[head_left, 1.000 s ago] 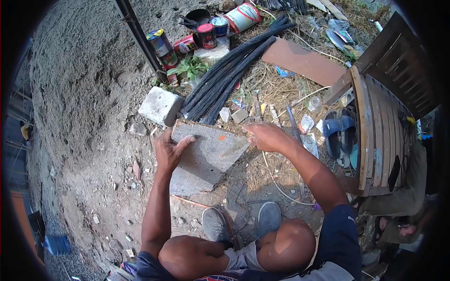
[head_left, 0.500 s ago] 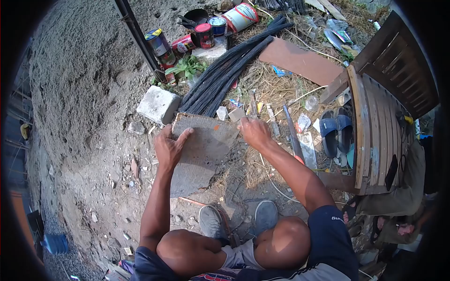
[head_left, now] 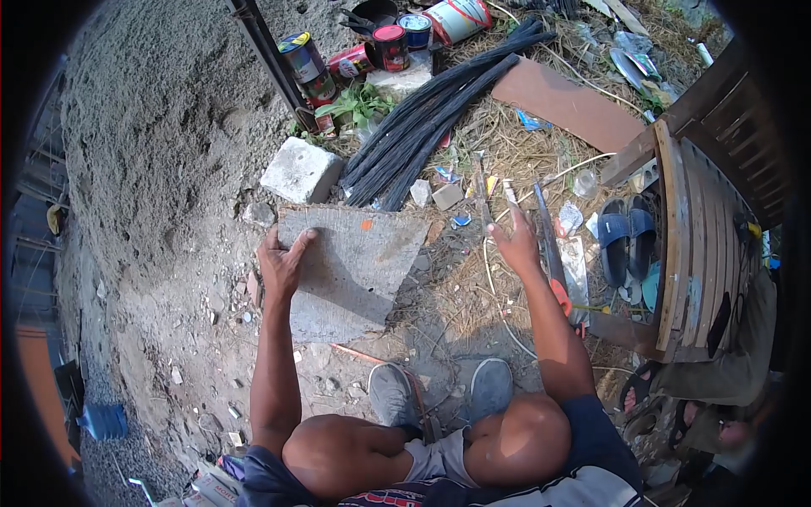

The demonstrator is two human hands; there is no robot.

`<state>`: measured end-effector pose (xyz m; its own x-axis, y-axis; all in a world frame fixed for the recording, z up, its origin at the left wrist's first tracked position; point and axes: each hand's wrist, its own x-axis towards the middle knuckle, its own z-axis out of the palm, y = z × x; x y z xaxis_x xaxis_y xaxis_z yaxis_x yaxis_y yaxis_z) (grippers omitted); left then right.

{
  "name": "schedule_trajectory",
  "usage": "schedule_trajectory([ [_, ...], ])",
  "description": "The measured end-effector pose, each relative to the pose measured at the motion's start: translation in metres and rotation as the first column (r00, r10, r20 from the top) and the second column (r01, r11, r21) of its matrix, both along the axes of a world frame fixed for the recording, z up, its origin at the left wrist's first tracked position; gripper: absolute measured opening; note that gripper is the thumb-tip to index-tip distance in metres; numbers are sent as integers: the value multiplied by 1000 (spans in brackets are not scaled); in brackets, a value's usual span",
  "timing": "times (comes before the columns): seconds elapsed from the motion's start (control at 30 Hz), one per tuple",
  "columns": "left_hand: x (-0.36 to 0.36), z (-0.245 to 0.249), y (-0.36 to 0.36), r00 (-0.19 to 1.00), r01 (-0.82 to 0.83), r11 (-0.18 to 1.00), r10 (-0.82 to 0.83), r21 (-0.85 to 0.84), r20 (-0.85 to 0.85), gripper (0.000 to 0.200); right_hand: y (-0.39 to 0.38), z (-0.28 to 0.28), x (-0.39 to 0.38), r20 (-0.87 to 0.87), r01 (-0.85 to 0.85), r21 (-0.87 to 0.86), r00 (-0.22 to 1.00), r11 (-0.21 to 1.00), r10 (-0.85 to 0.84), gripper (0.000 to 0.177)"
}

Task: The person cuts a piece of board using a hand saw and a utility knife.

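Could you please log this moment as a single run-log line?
left hand: grips grey board edge | right hand: open, off board, beside orange-handled tool

A grey, weathered board (head_left: 351, 270), orange-spotted, lies on the dirt (head_left: 169, 169).

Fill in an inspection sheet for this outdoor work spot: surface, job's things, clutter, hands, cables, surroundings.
Surface: bare dirt ground, dry straw on the right.
Job's things: grey board lying flat.
Clutter: paint cans, concrete block, sandals, long blade with red handle.
Hands: left hand on the board's left edge, grip unclear; right hand open, off the board, empty.
Cables: bundle of dark rods; white cord.
Surroundings: slatted wooden furniture; blue jug.
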<state>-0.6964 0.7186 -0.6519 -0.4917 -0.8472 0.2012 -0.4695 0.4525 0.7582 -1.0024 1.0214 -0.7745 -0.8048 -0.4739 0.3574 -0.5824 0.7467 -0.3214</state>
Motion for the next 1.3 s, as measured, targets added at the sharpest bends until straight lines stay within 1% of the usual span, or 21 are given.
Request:
schedule_trajectory([
  [0.03,-3,1,1,1000,8,1000,-8,16,28,43,-6,6,8,344,-129,-209,918,969,196,60],
  [0.07,-5,3,4,998,16,999,-18,30,59,42,-12,14,18,593,-162,-439,687,884,420,62],
  [0.1,-7,6,7,998,11,1000,-12,21,64,42,-19,31,30,592,-165,-448,682,879,430,62],
  [0.17,-12,12,10,994,97,988,-91,122,-52,40,-34,68,52,750,-74,-604,283,793,598,51],
  [0.23,-12,18,10,987,146,967,-130,210,-89,38,-41,73,65,726,-28,-646,286,763,626,46],
  [0.33,-12,25,13,985,132,972,-108,194,-131,36,-41,90,62,669,79,-731,273,677,691,34],
  [0.4,-14,10,13,985,119,972,-89,204,-150,38,-38,108,58,625,14,-741,380,672,682,31],
  [0.47,-22,-4,22,982,121,969,-86,213,-169,39,-39,120,55,621,52,-749,404,661,672,26],
  [0.53,-31,-17,44,934,114,897,51,428,-354,48,-38,118,44,510,-33,-806,469,591,721,25],
  [0.57,-28,-36,42,959,40,876,102,480,-266,56,-38,123,43,513,2,-815,467,580,720,23],
  [0.67,-30,-78,48,937,174,811,38,558,-348,55,-32,108,33,529,21,-813,442,581,724,24],
  [0.7,-31,-89,49,953,81,774,124,628,-276,56,-31,110,37,541,111,-827,423,551,727,27],
  [0.73,-31,-100,52,955,94,769,111,633,-276,56,-28,110,40,545,119,-824,435,554,717,27],
  [0.77,-31,-105,57,949,117,756,106,644,-297,56,-25,106,42,600,215,-795,417,568,682,30],
  [0.8,-34,-99,66,943,139,744,103,653,-318,56,-24,101,45,651,308,-759,393,574,650,32],
  [0.83,-34,-91,74,937,223,724,25,653,-348,58,-25,95,47,636,392,-770,410,503,654,37],
  [0.93,-38,-80,81,942,247,677,1,693,-337,59,-25,72,44,573,414,-815,464,406,676,40],
  [1.03,-40,-67,87,918,309,621,2,720,-396,58,-27,73,48,595,464,-795,467,391,655,41],
  [1.1,-39,-74,88,913,314,630,6,711,-409,58,-30,67,47,597,474,-791,462,386,656,42],
  [1.2,-32,-85,95,922,275,649,31,709,-386,56,-31,56,50,660,481,-747,452,459,600,42],
  [1.3,-31,-92,98,933,230,651,63,723,-354,54,-34,45,61,656,603,-724,452,334,605,47],
])
